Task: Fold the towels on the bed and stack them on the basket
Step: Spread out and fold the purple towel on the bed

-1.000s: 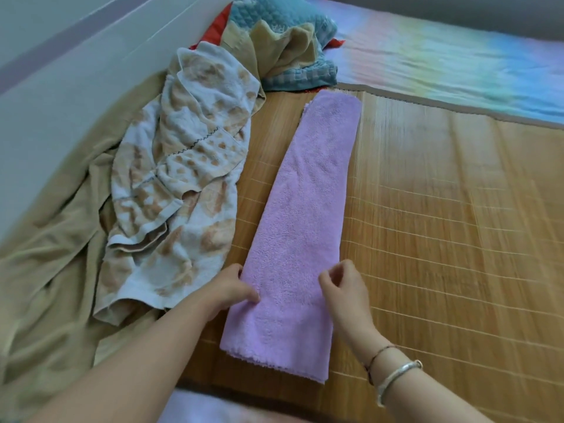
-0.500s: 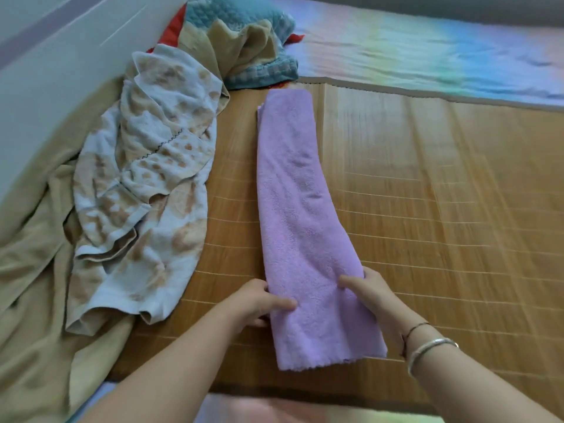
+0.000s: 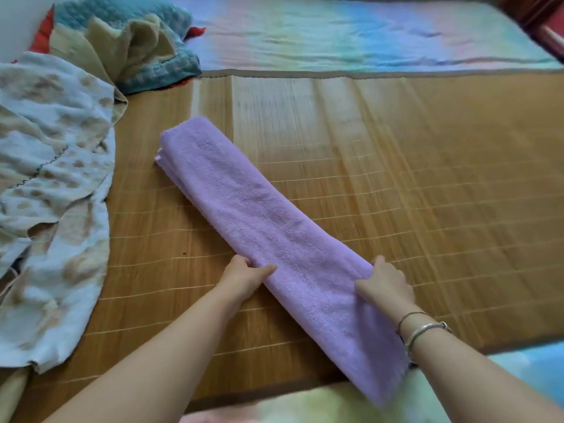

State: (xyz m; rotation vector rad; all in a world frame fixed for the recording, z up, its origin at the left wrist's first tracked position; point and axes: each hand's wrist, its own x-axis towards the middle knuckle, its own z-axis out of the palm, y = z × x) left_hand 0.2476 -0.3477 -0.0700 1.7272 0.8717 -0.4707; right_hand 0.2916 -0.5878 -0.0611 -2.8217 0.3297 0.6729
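Observation:
A purple towel (image 3: 250,209), folded into a long narrow strip, lies diagonally on the bamboo mat (image 3: 396,178), running from upper left to lower right. My left hand (image 3: 244,277) grips its left edge near the near end, thumb on top. My right hand (image 3: 386,286) grips the opposite edge, with bracelets on that wrist. The towel's near end hangs over the mat's front edge. No basket is in view.
A white towel with tan blotches (image 3: 52,190) lies crumpled at the left. A beige cloth (image 3: 128,47) and a blue quilted cloth (image 3: 158,68) are heaped at the back left. A pastel rainbow sheet (image 3: 366,35) covers the bed beyond the mat.
The purple towel has swung from pointing straight away to lying diagonally, its near end shifted right and toward me. Both hands moved from resting beside it to gripping its edges.

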